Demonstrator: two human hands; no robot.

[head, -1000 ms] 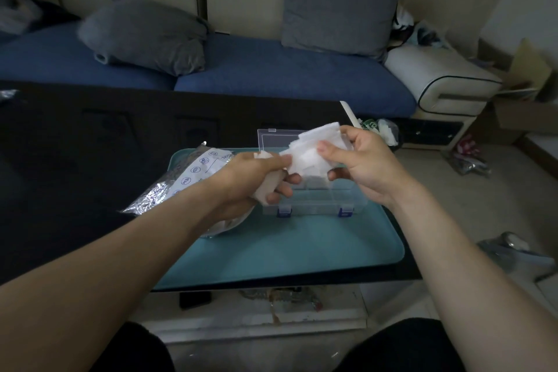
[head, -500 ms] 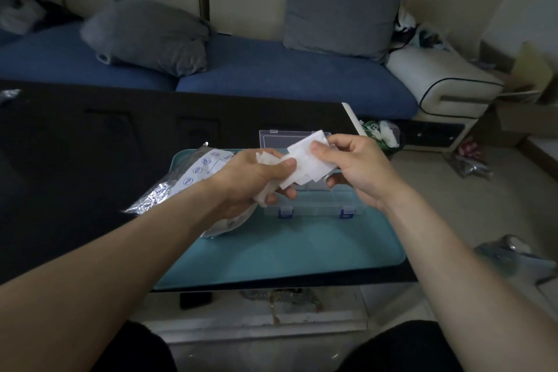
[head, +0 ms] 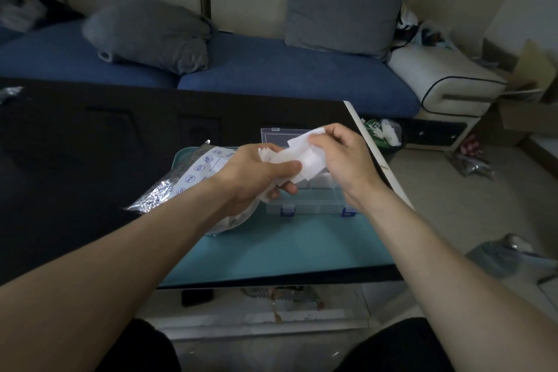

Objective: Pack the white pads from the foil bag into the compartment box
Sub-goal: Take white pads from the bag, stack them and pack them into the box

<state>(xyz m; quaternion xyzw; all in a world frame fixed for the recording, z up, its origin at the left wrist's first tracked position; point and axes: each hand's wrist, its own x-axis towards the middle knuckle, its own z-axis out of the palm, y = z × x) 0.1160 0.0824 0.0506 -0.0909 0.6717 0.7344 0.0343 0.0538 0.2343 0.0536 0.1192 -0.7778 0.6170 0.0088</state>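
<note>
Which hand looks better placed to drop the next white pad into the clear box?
Probably the right hand: it pinches one white pad directly above the compartment box, while the left hand grips the remaining bunch.

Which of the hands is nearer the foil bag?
Left. The left hand hovers over the foil bag's right end; the right hand is farther right, above the compartment box.

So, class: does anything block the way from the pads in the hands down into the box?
Nothing visible does. Both hands hold the pads right above the open box, whose lid stands back behind it. The foil bag lies off to the left.
</note>
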